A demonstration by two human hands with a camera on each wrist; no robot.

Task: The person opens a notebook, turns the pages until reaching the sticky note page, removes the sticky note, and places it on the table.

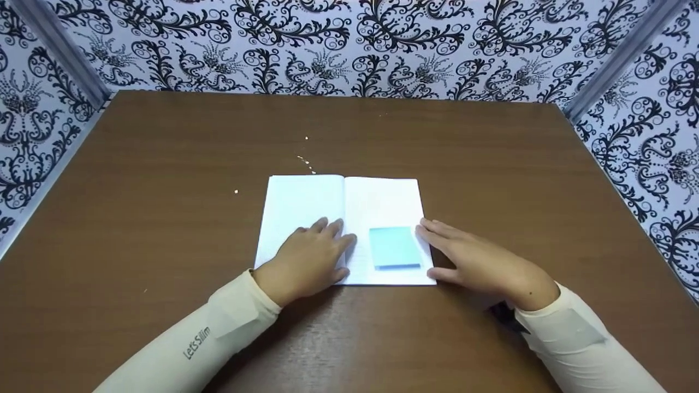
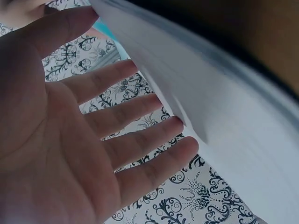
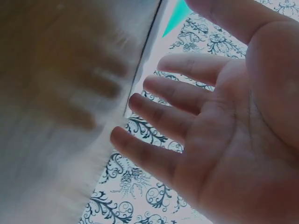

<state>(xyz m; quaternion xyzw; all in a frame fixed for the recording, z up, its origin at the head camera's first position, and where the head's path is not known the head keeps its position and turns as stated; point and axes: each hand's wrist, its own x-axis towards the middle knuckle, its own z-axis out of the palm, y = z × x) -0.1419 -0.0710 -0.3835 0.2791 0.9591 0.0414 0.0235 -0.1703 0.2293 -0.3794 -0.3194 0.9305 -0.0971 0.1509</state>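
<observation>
An open notebook (image 1: 306, 199) with white pages lies flat on the brown table. On its right page sits a light-blue sticky note pad (image 1: 395, 247). My left hand (image 1: 309, 259) rests on the left page near the centre fold, fingers spread and fairly straight; in the left wrist view its fingertips touch the page (image 2: 210, 102). At the notebook's right edge, my right hand (image 1: 480, 265) has its fingertips and thumb on the page margin, beside the pad. The right wrist view shows that palm (image 3: 224, 126) with fingers extended and nothing in it.
Small white scraps (image 1: 307, 162) lie on the table (image 1: 164, 164) beyond and left of the notebook. Patterned black-and-white walls (image 1: 306, 49) stand along the table's back and sides, with grey strips (image 1: 65, 54) at the corners.
</observation>
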